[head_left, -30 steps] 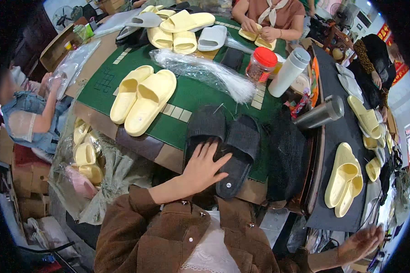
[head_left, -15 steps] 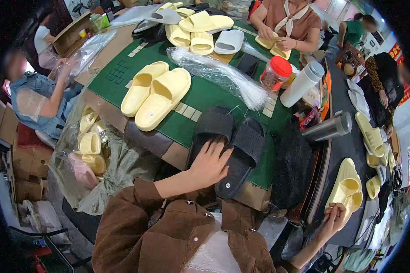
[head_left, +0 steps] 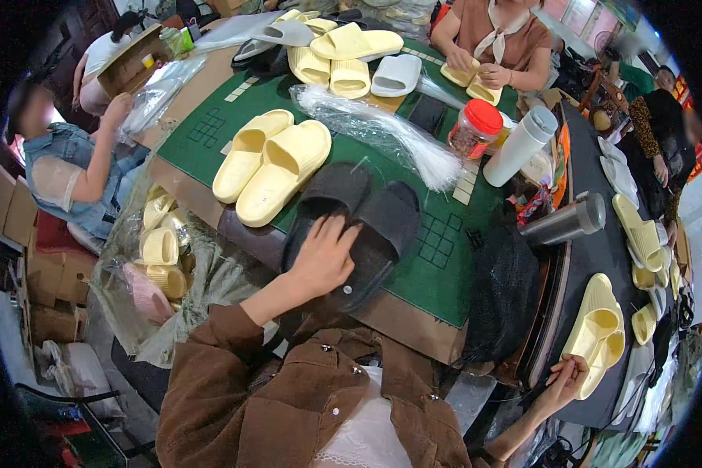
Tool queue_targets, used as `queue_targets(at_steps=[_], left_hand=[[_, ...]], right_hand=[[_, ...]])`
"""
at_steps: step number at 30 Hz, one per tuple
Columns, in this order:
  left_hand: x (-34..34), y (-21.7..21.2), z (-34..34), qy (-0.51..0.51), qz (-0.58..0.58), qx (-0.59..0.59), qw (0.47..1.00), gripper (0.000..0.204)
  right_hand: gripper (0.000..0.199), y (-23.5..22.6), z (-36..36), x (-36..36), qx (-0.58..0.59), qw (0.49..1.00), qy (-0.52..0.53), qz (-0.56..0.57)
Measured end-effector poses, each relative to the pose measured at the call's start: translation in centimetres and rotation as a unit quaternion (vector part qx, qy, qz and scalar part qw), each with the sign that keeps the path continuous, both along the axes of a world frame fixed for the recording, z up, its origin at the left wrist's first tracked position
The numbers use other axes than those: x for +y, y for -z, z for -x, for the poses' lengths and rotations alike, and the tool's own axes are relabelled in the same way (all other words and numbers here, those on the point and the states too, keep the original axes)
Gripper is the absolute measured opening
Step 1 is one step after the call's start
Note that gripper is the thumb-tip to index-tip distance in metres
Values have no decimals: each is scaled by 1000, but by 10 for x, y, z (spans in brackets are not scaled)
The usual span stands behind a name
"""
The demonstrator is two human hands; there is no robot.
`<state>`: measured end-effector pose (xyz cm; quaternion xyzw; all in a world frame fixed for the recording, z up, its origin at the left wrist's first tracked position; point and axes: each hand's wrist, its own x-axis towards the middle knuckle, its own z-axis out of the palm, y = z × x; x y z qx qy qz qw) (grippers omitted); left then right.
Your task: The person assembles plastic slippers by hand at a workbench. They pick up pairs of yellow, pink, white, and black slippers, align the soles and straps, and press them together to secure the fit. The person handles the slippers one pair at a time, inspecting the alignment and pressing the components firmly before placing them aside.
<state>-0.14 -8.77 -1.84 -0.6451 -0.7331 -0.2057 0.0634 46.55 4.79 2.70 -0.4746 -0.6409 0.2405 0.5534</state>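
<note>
A pair of black slippers point(head_left: 378, 230) is blurred by motion over the near edge of the green mat. My left hand point(head_left: 325, 253) is closed on the pair, its fingers over the inner edges of the footbeds. Thin clear strands stick up near the toe ends. Off to the right, my right hand point(head_left: 567, 381) has its fingers bent against the heel end of a pair of pale yellow slippers point(head_left: 598, 331) on the dark side table. Another yellow slipper pair point(head_left: 277, 168) rests on the mat, left of the black ones.
On the green mat point(head_left: 437, 273) lie a bundle of clear plastic strips point(head_left: 382, 132) and a red-lidded jar point(head_left: 476, 129). A white bottle point(head_left: 520, 146) and a steel tumbler point(head_left: 565, 218) stand at right. A slipper-filled sack point(head_left: 203, 304) is left. Co-workers sit around, one holding yellow slippers point(head_left: 473, 82).
My left hand has shifted the black slippers to the left and tilted them, uncovering a grid pattern on the mat. My right hand stays at the yellow slippers, its fingers slightly lower.
</note>
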Motion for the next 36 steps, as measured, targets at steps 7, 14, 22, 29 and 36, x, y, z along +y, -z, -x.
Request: queue_targets(at_steps=[7, 14, 22, 29, 36], left_hand=[[-8, 3, 42, -83, -15, 5, 996, 51], [-16, 3, 108, -175, -34, 44, 983, 47], [-7, 1, 197, -269, 21, 57, 961, 45], [-15, 50, 313, -257, 7, 115, 959, 47], [-13, 46, 308, -261, 20, 77, 962, 49]], right_hand=[[9, -3, 6, -1, 2, 1000, 5, -1], [9, -3, 4, -3, 7, 1000, 4, -2], [8, -14, 14, -8, 40, 999, 16, 30], [8, -43, 8, -8, 180, 981, -3, 76], [20, -71, -44, 13, -6, 992, 106, 67]])
